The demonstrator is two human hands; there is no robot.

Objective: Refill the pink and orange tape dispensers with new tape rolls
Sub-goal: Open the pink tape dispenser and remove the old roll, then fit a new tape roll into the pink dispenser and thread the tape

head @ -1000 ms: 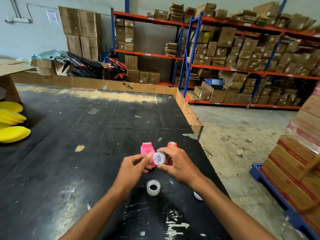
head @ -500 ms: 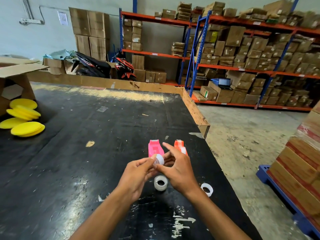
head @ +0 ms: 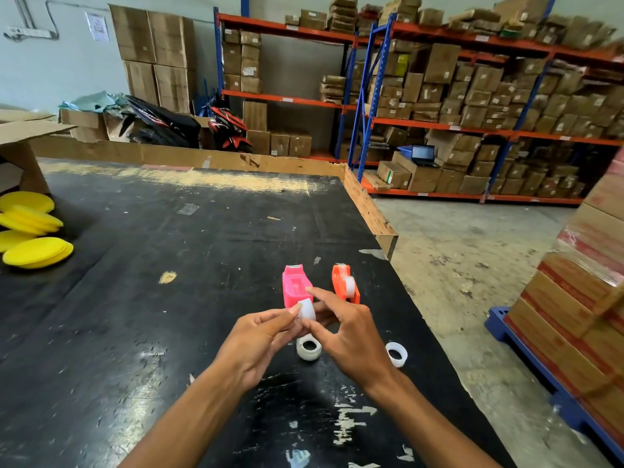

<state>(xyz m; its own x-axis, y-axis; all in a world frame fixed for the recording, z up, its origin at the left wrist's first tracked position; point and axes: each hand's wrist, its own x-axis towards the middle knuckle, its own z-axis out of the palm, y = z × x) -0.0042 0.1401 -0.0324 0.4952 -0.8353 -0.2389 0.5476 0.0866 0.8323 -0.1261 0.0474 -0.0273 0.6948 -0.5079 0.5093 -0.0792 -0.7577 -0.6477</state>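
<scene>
A pink tape dispenser [head: 294, 288] lies open on the black table, its hollow showing no roll. An orange dispenser [head: 343, 284] lies just to its right with a white roll in it. My left hand [head: 260, 339] and my right hand [head: 347, 336] hold a small white tape roll [head: 307, 309] between their fingertips, just in front of the pink dispenser. My right index finger points over the dispenser's near end. A second white roll [head: 308, 348] lies on the table under my hands. A third roll [head: 396, 354] lies to the right of my right wrist.
The black table [head: 169, 298] has a cardboard rim at the back and right; its right edge runs close to the third roll. Yellow round pads [head: 33, 251] are stacked at the far left. Shelves of cartons and a wrapped pallet [head: 580, 298] stand beyond on the right.
The roll in my fingers has turned from face-on to edge-on. The head view has shifted, bringing the third roll and the orange dispenser into clear sight.
</scene>
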